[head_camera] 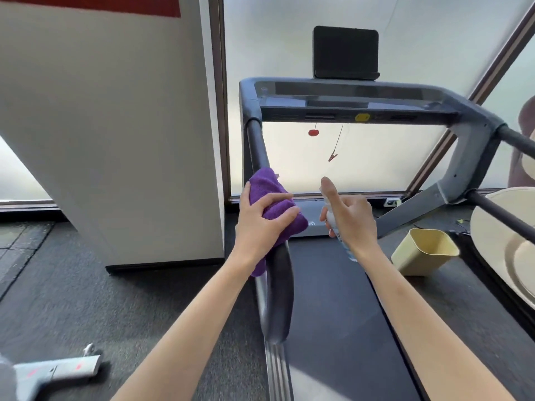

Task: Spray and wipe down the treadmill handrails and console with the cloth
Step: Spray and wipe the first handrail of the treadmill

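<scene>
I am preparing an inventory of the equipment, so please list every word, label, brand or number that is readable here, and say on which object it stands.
None can be read.
Spray bottle: bluish print low on the body, hidden by the right hand and blurred.
Treadmill console: small round mark at its left end, too small.
Motor cover: small pale emblem, illegible.
Red band on the wall panel: no lettering visible.

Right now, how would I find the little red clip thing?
Find the treadmill's dark console stretching across the top. A thin cord hangs from its underside, beside a round red tag. The red clip dangles at the cord's end, lower than the tag and pointy, not round.
</scene>
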The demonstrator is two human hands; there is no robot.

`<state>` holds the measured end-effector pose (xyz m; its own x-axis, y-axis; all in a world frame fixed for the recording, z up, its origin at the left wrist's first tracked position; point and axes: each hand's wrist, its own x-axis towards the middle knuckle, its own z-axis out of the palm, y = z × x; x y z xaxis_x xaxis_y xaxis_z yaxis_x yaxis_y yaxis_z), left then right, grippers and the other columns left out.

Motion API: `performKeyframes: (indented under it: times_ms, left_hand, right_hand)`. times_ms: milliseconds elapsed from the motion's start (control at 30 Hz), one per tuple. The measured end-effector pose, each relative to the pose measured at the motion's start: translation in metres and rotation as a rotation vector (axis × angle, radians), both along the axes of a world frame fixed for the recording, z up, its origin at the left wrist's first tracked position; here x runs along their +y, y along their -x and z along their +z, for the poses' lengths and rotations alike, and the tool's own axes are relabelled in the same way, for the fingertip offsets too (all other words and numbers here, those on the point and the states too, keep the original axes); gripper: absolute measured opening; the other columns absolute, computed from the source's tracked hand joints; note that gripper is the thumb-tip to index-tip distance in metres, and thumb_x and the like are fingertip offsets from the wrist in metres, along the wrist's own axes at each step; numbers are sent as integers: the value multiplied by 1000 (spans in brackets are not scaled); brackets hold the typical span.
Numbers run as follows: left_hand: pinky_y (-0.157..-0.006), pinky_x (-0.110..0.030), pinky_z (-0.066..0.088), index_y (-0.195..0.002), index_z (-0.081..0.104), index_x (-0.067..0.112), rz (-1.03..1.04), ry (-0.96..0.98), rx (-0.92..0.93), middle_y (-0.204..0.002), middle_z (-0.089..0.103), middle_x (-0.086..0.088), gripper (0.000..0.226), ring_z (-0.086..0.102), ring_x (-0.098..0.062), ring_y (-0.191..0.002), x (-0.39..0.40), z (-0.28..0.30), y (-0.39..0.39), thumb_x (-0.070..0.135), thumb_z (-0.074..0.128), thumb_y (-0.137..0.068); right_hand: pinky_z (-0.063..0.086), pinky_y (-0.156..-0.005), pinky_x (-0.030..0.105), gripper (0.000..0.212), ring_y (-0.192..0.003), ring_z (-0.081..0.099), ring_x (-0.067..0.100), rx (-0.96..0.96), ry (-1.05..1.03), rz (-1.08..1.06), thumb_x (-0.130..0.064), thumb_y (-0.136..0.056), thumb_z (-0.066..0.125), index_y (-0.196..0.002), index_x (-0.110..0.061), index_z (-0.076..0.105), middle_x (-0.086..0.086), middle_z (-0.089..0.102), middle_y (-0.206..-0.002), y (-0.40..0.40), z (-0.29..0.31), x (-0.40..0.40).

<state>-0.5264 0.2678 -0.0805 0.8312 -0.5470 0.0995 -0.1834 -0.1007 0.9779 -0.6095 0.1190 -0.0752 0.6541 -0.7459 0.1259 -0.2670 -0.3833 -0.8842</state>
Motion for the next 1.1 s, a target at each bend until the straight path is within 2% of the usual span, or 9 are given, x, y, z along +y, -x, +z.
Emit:
performKeyframes:
  times_ms: [67,167,333,500,633,700,800,967,1100]
  left_hand:
    - [-110,-35,38,-96,73,35,66,-17,-6,-143,36,8,18,43,-9,-126,-6,1,-5,29,77,-80]
    - [-107,-39,42,-94,71,39,109,-55,-33,-139,41,6,19,48,-12,-120,-15,4,-16,29,77,-79]
    - [-94,-23,32,-122,60,42,124,-336,-143,-146,32,3,40,44,-11,-102,-39,17,-50,37,70,-84]
    - [-87,-25,32,-127,53,44,145,-429,-140,-135,40,-2,45,46,-19,-93,-65,20,-95,41,66,-83]
    - [-95,-31,41,-117,57,45,144,-341,-91,-129,45,-3,38,53,-22,-103,-83,16,-138,41,69,-81]
    - [-101,-37,42,-111,56,45,139,-319,-79,-129,44,-3,34,54,-26,-107,-93,14,-160,39,70,-81]
    - [-97,-33,42,-119,56,38,104,-326,-96,-133,36,-5,39,52,-27,-110,-109,14,-191,35,70,-83]
    - [-110,-44,30,-128,55,35,70,-454,-248,-156,15,-1,46,29,-34,-135,-130,20,-225,39,67,-84]
    - [-117,-46,24,-126,61,34,25,-374,-248,-161,8,5,42,25,-30,-142,-130,16,-235,46,67,-85]
  right_hand:
    - [49,-70,41,84,-41,53,18,19,7,50,-92,-74,38,-33,-19,49,0,58,-45,-11,-2,-5]
    - [47,-65,37,82,-39,52,16,4,0,109,-86,-85,44,-40,-18,54,-1,56,-43,-28,-4,-13]
    - [52,-69,42,87,-38,52,15,-8,-37,183,-88,-78,43,-47,-8,58,-1,56,-43,-59,-4,-21]
    - [55,-76,48,89,-43,58,20,-43,-65,179,-91,-69,37,-43,-7,54,1,55,-42,-96,-1,-29]
    - [55,-76,48,94,-42,57,18,-50,-68,153,-92,-68,37,-50,-1,58,1,58,-44,-127,-3,-41]
    - [55,-73,47,89,-39,53,16,-62,-80,131,-91,-68,38,-46,-7,57,1,58,-44,-141,-4,-48]
    - [53,-67,44,82,-40,53,16,-74,-102,96,-90,-71,41,-40,-15,56,2,59,-45,-160,-5,-57]
    - [54,-72,45,93,-38,52,14,-59,-85,44,-88,-74,40,-51,-1,61,1,57,-43,-181,-3,-65]
    - [57,-77,47,90,-37,51,10,-46,-53,19,-76,-93,44,-60,5,65,-2,56,-42,-181,3,-64]
